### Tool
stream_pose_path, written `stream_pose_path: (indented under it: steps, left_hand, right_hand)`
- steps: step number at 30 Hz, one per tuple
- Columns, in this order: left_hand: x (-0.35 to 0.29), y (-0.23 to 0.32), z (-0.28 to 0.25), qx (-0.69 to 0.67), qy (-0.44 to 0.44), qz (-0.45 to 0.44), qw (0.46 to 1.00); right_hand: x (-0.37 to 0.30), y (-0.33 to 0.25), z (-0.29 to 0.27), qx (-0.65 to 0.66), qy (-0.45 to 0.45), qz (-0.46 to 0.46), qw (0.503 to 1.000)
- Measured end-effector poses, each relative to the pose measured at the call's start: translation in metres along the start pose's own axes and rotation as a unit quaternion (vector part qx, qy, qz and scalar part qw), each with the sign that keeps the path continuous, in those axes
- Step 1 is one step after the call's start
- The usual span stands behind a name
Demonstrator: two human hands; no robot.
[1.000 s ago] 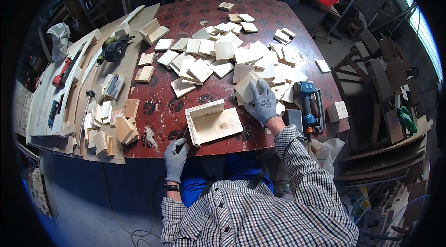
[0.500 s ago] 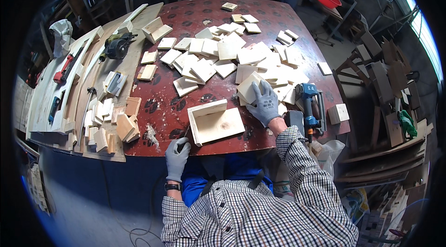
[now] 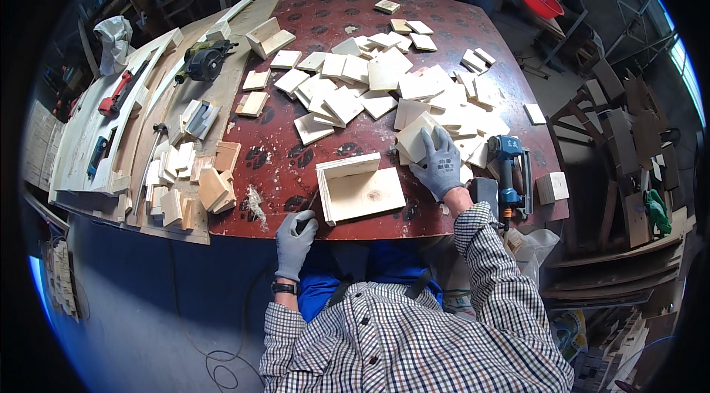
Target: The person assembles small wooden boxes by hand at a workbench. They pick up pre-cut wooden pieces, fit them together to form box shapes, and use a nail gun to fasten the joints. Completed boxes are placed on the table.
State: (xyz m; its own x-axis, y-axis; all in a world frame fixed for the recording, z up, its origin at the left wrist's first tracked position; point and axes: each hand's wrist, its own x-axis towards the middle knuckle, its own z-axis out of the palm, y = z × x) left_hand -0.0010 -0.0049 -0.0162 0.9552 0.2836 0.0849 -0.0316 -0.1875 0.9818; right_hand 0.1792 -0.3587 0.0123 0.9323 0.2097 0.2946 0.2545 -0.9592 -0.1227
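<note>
Board (image 3: 414,143) partly covered by right hand (image 3: 441,165) at near edge of pile (image 3: 390,72), fingers slightly spread; grip cannot be told. Left hand (image 3: 296,238) curled at table (image 3: 288,171) edge; contents cannot be told. Joined piece (image 3: 370,195) laid between hands, nailer (image 3: 507,175) beyond right hand, seemingly for easy reach.

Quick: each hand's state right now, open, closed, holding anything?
Left grey-gloved hand: closed, apparently around a slim dark object.
Right grey-gloved hand: fingers on a pale square wooden board; whether gripping cannot be told.
</note>
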Motion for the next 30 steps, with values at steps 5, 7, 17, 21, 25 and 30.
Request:
stream_pose_path:
  steps: [5, 7, 17, 21, 25, 30]
  left_hand:
    - [0.000, -0.002, -0.001, 0.004, 0.000, 0.001, 1.000]
    - [0.000, -0.001, -0.001, 0.013, 0.000, 0.003, 1.000]
    - [0.001, 0.002, -0.002, -0.029, -0.017, -0.031, 0.999]
    - [0.004, 0.018, -0.007, -0.088, -0.004, -0.098, 0.991]
    - [0.007, 0.071, -0.007, -0.159, -0.019, -0.016, 0.987]
    - [-0.003, 0.162, 0.020, -0.219, -0.124, -0.019, 0.967]
  right_hand:
    - [0.000, 0.004, 0.003, 0.000, 0.008, -0.017, 1.000]
    - [0.002, 0.003, 0.002, 0.010, 0.023, -0.028, 0.999]
    - [0.006, -0.013, -0.069, 0.072, 0.323, 0.006, 0.944]
    - [-0.028, -0.042, -0.106, 0.613, 0.125, 0.171, 0.761]
    - [-0.062, -0.084, -0.125, 0.792, 0.022, 0.177, 0.584]
    - [-0.078, -0.133, -0.142, 0.852, -0.038, 0.184, 0.488]
